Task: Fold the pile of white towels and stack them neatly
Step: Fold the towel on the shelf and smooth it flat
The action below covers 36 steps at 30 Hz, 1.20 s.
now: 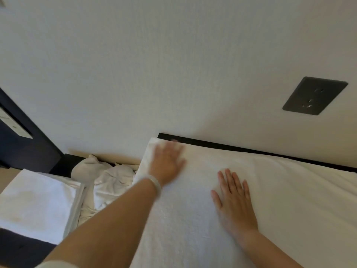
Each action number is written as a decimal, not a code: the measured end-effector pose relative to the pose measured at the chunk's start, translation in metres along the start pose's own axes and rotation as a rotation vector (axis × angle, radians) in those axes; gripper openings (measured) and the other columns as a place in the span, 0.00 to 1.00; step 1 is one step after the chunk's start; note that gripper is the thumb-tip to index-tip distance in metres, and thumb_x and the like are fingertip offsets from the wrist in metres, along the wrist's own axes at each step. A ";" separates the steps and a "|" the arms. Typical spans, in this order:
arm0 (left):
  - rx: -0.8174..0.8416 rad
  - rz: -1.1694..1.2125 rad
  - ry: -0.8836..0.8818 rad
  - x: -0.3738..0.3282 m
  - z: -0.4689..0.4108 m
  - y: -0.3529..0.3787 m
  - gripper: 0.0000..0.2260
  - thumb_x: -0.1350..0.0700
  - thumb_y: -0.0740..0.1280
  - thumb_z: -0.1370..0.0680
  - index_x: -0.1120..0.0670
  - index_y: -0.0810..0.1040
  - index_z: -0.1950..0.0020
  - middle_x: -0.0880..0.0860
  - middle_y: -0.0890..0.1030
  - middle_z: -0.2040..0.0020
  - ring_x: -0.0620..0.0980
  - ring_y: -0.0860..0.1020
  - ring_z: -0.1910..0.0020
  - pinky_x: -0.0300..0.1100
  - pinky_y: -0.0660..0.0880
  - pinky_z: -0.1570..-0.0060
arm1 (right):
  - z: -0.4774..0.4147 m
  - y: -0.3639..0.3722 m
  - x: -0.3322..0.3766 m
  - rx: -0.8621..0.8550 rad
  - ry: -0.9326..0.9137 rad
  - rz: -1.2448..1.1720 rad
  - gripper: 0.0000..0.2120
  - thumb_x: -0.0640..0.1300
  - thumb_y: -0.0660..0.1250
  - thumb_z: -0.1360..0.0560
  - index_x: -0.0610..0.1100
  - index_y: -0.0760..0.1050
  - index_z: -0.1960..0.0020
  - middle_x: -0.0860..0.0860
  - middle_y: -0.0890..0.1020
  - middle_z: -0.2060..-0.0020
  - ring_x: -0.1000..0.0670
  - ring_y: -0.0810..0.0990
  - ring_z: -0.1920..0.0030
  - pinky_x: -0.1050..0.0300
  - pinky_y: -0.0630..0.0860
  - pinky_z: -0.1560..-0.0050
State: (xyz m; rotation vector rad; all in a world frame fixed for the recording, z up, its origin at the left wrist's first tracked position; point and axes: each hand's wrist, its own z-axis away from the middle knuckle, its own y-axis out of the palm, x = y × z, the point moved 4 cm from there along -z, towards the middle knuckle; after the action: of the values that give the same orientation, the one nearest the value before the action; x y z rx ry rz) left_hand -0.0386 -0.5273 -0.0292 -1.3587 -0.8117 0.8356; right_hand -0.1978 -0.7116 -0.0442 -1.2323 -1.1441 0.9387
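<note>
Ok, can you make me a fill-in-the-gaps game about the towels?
1. The left hand and right hand lie flat on a ____ towel.
2. The crumpled pile lies between that towel and the ____ stack.
3. The bracelet is on the ____ wrist.
4. The dark socket is on the ____.
Missing words: white, folded, left, wall.

One camera only, worn on my head: it looks forward and down, close over the towel [193, 219], with the wall [173, 64] filling the upper half.
</note>
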 end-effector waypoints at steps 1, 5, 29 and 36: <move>0.037 0.087 -0.279 0.033 -0.004 -0.001 0.33 0.37 0.34 0.22 0.47 0.49 0.19 0.53 0.50 0.19 0.58 0.50 0.21 0.64 0.49 0.26 | 0.001 -0.002 0.001 0.014 0.000 -0.012 0.36 0.65 0.31 0.24 0.51 0.41 0.19 0.53 0.40 0.20 0.53 0.38 0.21 0.49 0.35 0.23; -0.022 0.110 -0.350 0.023 0.007 -0.011 0.29 0.41 0.41 0.17 0.52 0.50 0.19 0.57 0.50 0.19 0.63 0.52 0.21 0.66 0.50 0.26 | 0.000 -0.004 0.000 0.035 0.012 -0.022 0.36 0.64 0.32 0.24 0.51 0.39 0.19 0.53 0.39 0.20 0.53 0.37 0.21 0.49 0.34 0.23; -0.049 0.146 0.081 -0.108 0.151 0.017 0.26 0.44 0.48 0.18 0.51 0.63 0.21 0.54 0.62 0.22 0.55 0.61 0.23 0.56 0.51 0.27 | 0.090 -0.016 -0.059 0.141 -0.213 -0.020 0.31 0.60 0.46 0.18 0.43 0.65 0.23 0.47 0.64 0.23 0.46 0.65 0.24 0.51 0.50 0.24; 0.006 0.128 0.013 -0.113 0.173 0.012 0.32 0.36 0.37 0.19 0.48 0.54 0.19 0.55 0.55 0.20 0.59 0.52 0.21 0.60 0.43 0.26 | 0.126 -0.064 -0.164 0.242 0.302 0.041 0.32 0.63 0.41 0.20 0.55 0.39 0.19 0.53 0.40 0.20 0.49 0.38 0.20 0.38 0.37 0.23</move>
State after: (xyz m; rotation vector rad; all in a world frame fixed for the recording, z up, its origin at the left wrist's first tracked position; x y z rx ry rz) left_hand -0.2449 -0.5419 -0.0339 -1.4211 -0.7174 0.9273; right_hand -0.3585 -0.8527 -0.0068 -1.1560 -0.7473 0.8594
